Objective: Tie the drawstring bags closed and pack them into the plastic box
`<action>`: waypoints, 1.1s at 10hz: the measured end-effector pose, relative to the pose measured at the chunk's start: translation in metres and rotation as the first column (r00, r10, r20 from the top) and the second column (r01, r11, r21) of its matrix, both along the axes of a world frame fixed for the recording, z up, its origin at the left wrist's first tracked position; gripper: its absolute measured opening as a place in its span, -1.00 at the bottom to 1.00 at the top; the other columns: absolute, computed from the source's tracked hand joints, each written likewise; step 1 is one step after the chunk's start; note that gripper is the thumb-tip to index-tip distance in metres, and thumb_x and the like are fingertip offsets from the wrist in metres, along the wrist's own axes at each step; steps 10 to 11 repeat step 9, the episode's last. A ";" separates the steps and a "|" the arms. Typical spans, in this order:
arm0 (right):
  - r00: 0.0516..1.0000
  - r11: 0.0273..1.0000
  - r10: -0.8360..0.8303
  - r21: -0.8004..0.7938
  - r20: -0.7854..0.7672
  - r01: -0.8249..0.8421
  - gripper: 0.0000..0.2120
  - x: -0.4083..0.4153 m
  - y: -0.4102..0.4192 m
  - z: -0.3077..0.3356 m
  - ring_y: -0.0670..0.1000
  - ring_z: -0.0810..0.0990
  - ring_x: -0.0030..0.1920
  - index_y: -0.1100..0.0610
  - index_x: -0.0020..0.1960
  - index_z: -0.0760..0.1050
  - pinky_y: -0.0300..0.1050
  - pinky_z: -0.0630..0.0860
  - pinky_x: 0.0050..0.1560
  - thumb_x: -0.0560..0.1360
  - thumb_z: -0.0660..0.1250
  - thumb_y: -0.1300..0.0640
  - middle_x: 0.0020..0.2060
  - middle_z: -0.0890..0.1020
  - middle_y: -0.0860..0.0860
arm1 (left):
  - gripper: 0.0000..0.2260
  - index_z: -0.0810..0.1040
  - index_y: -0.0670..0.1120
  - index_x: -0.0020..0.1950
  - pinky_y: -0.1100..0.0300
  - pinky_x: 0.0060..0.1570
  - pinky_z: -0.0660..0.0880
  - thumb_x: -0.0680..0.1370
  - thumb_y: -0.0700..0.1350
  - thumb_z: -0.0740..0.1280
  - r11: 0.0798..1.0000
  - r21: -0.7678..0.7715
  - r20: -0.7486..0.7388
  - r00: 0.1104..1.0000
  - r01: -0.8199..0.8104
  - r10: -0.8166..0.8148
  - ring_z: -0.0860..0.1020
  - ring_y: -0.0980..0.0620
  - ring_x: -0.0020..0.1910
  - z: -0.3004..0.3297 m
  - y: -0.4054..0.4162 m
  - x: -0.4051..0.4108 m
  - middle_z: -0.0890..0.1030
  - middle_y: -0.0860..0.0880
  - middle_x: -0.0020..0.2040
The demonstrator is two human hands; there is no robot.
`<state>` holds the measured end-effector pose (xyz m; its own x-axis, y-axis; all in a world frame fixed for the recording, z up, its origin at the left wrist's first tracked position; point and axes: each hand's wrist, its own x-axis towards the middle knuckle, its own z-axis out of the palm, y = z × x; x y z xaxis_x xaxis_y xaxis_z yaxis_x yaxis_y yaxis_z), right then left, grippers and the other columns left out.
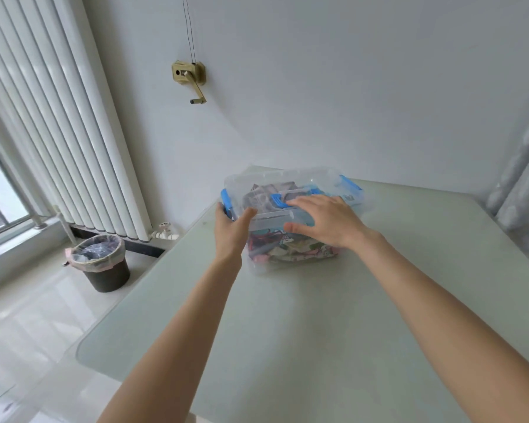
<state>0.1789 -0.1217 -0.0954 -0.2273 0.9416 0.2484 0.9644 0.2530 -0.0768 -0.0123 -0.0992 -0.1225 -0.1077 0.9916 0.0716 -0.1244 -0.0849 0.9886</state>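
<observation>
A clear plastic box [257, 264] with blue latches stands at the far end of the pale green table [318, 315], its clear lid [287, 178] on top. Colourful patterned drawstring bags [290, 250] show through its front wall. My left hand [231, 230] is at the box's left end, fingers by the blue side latch [225, 196] and thumb up against the lid's rim. My right hand [324, 221] lies flat on the lid, fingers straight, reaching to the blue handle [277, 199] in the lid's middle.
A black waste bin [101, 264] with a plastic liner stands on the tiled floor left of the table. A white column radiator [58, 132] runs along the left wall. A hand crank [193, 80] is mounted on the back wall. Patterned fabric [519, 184] hangs at the right.
</observation>
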 end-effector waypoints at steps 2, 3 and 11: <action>0.999 0.997 0.007 0.083 -0.035 -0.004 -0.47 0.008 -0.004 -0.003 -0.02 0.43 0.31 -0.03 0.35 0.37 -0.01 0.28 0.26 0.51 0.10 -0.31 0.33 0.46 -0.11 | -0.55 0.31 -0.01 0.43 0.23 0.05 0.27 0.54 -0.14 0.20 0.999 -0.012 -0.098 0.994 0.044 -0.045 0.40 0.08 0.12 0.005 0.016 0.000 0.44 0.09 0.21; 0.998 0.990 -0.067 0.124 0.005 0.066 -0.35 0.027 -0.004 -0.007 0.03 0.40 0.33 -0.07 0.31 0.39 -0.01 0.22 0.29 0.43 -0.06 -0.43 0.30 0.49 -0.11 | -0.59 0.34 0.00 0.42 0.24 0.05 0.23 0.56 -0.15 0.19 0.997 -0.001 -0.172 0.982 0.075 -0.074 0.36 0.10 0.09 0.008 0.033 -0.003 0.42 0.10 0.14; 0.847 0.910 -0.132 0.275 -0.515 0.309 -0.67 0.011 0.002 -0.009 0.10 0.26 0.42 0.02 0.28 0.46 0.19 0.03 0.45 0.52 0.27 0.04 0.28 0.51 -0.03 | -0.51 0.09 -0.01 0.53 0.24 0.25 0.16 0.63 0.04 0.12 0.994 0.082 -0.224 0.973 0.074 -0.054 0.24 0.03 0.45 -0.007 0.042 -0.001 0.24 0.00 0.49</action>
